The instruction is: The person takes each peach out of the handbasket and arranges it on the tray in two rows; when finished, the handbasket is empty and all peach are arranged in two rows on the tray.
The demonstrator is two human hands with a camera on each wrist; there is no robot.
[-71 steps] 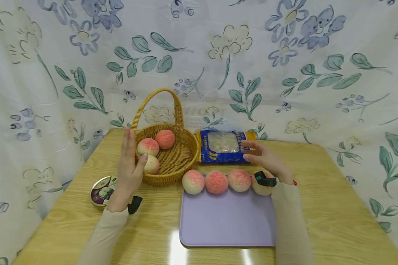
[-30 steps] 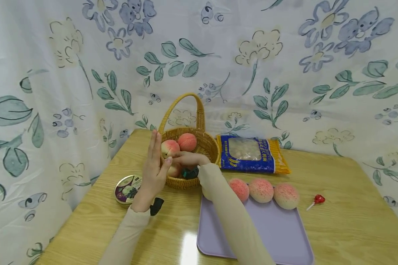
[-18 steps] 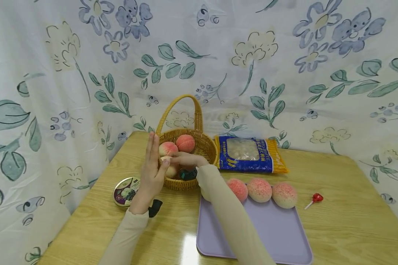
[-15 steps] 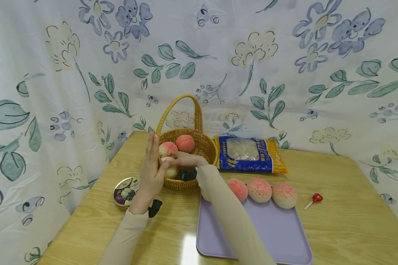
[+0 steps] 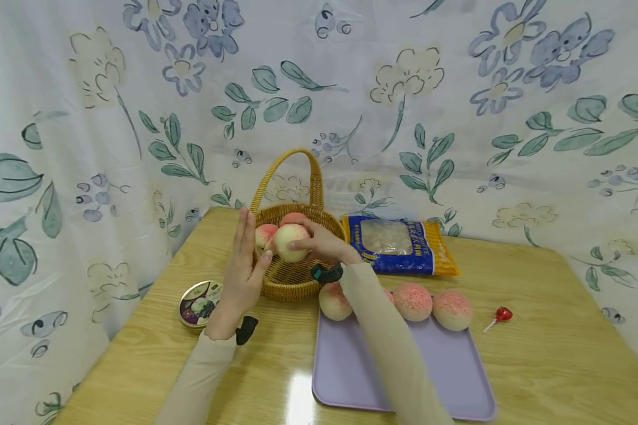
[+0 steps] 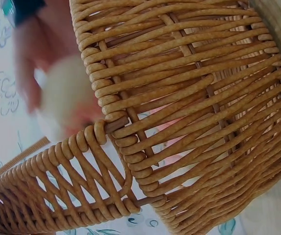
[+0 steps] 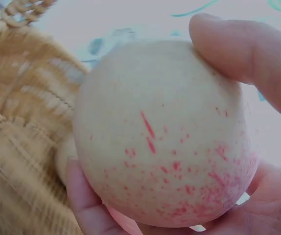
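Note:
My right hand (image 5: 324, 241) holds a cream-and-pink peach (image 5: 290, 243) above the wicker basket (image 5: 289, 290), thumb on one side and fingers curled under the other. Up close in the right wrist view, the peach (image 7: 165, 132) shows red flecks on a pale skin. Two more peaches lie inside, a pink-topped one (image 5: 266, 232) at the left and a redder one (image 5: 293, 218) behind, partly covered by the held peach. At the basket's left side, my left hand (image 5: 240, 274) stands upright with straight fingers; the left wrist view shows the woven wall (image 6: 194, 98) close by.
A lilac tray (image 5: 351, 366) with several peaches (image 5: 412, 301) along its far edge lies right of centre, partly under my right sleeve. Behind it is a blue-and-yellow bag (image 5: 393, 245). A red lollipop (image 5: 503, 314) lies at the right, a round tin (image 5: 199, 303) at the left.
My right hand came from above the tray into the basket, took hold of the front pale peach, and has lifted it up and to the right. The left hand stays beside the basket.

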